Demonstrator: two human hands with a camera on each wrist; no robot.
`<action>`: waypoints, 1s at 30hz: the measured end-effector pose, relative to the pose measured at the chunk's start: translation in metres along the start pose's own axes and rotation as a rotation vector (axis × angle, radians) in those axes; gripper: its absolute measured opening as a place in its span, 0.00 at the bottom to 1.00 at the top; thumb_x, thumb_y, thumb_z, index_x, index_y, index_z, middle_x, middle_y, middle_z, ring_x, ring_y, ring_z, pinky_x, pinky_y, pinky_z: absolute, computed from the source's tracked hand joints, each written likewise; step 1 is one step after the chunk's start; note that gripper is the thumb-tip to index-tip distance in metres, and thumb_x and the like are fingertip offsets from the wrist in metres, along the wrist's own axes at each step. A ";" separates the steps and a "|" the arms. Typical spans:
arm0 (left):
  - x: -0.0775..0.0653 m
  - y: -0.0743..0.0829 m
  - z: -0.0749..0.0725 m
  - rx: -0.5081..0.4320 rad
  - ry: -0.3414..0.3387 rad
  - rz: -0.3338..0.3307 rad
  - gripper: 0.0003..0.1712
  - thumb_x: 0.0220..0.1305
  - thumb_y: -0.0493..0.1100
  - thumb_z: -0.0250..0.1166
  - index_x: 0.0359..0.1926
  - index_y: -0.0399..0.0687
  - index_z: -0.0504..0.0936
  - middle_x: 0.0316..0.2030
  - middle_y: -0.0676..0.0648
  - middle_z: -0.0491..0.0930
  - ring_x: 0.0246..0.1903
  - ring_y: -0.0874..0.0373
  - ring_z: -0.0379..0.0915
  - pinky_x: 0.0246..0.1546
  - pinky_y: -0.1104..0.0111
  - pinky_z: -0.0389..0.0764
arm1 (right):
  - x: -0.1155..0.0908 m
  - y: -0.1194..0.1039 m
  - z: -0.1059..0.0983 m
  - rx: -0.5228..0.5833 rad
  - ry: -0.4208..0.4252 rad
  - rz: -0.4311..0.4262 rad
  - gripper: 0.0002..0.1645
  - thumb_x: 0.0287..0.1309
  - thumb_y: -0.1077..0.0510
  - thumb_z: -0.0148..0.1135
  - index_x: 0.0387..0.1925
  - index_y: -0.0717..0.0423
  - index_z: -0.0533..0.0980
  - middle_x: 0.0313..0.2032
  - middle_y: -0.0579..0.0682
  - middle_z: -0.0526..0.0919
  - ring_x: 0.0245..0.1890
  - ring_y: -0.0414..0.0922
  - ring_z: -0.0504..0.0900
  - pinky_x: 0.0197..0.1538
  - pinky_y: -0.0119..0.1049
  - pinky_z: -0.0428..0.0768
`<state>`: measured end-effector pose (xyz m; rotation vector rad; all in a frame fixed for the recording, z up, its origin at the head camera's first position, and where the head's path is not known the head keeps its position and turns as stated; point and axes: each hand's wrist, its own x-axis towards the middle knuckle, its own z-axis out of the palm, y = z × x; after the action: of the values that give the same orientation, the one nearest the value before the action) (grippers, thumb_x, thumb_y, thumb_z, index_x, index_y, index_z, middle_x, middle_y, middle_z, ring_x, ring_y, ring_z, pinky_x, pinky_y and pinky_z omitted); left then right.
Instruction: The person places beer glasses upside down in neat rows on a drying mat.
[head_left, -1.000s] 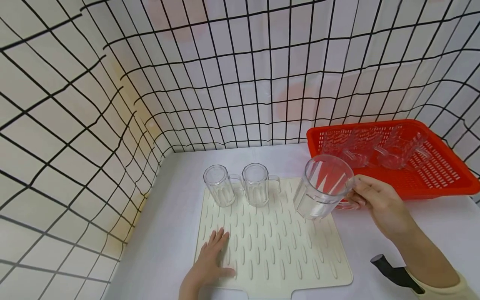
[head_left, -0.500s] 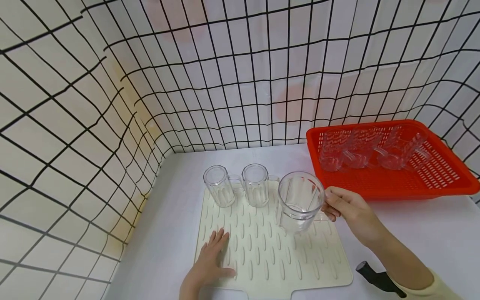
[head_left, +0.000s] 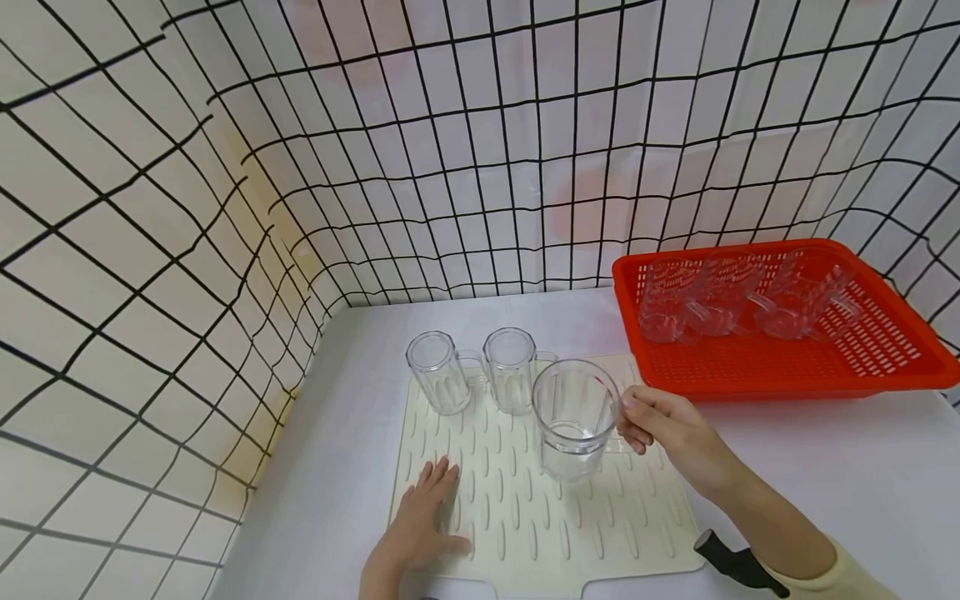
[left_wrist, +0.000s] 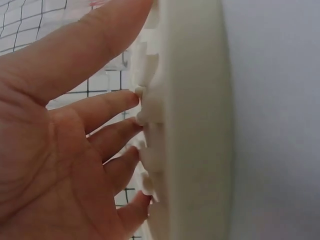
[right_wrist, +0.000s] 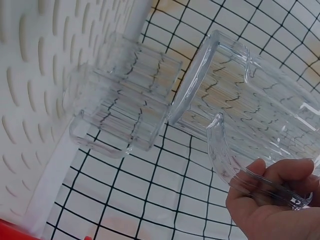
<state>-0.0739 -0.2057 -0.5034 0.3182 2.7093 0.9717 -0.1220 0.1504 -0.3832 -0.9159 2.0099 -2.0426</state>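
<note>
My right hand [head_left: 671,429] grips the handle of a clear glass mug [head_left: 573,417]. In the right wrist view the mug [right_wrist: 250,95] hangs above the mat with a gap under its base, and the fingers curl round its handle. Two more clear mugs, the left one [head_left: 438,371] and the right one [head_left: 511,371], stand upright side by side at the back of the cream ridged mat [head_left: 525,533], handles to the right. My left hand [head_left: 416,525] rests on the mat's left front, fingers spread; in the left wrist view its fingertips touch the ridges.
A red plastic basket [head_left: 750,386] stands at the back right with several clear mugs [head_left: 802,304] lying in it. Black wire grid [head_left: 540,158] panels rise behind and to the left of the white table [head_left: 322,467].
My right hand has carried the glass mug leftward and toward me, away from the basket to over the mat, and the mug stands more upright. My left hand stays in place.
</note>
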 end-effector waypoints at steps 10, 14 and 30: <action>0.007 0.010 -0.009 0.134 -0.031 -0.005 0.54 0.45 0.57 0.77 0.68 0.33 0.66 0.69 0.32 0.60 0.69 0.32 0.51 0.59 0.31 0.55 | 0.002 0.003 0.002 -0.040 0.010 0.011 0.14 0.73 0.67 0.39 0.31 0.63 0.68 0.22 0.52 0.66 0.23 0.46 0.68 0.29 0.38 0.69; 0.015 0.020 -0.020 0.203 -0.031 -0.038 0.46 0.51 0.58 0.73 0.65 0.37 0.69 0.65 0.34 0.68 0.66 0.34 0.59 0.60 0.31 0.53 | 0.003 0.003 0.002 -0.050 0.014 0.012 0.14 0.74 0.66 0.39 0.31 0.63 0.68 0.21 0.52 0.66 0.22 0.46 0.68 0.29 0.38 0.70; 0.071 0.080 -0.012 -0.421 -0.026 0.075 0.35 0.77 0.59 0.38 0.69 0.37 0.65 0.66 0.40 0.68 0.69 0.44 0.57 0.67 0.45 0.55 | 0.003 0.006 0.003 -0.076 0.034 0.027 0.14 0.73 0.66 0.40 0.31 0.65 0.68 0.21 0.52 0.67 0.22 0.46 0.69 0.31 0.37 0.70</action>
<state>-0.1354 -0.1320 -0.4543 0.3462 2.4013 1.5080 -0.1242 0.1455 -0.3881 -0.8688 2.1192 -1.9934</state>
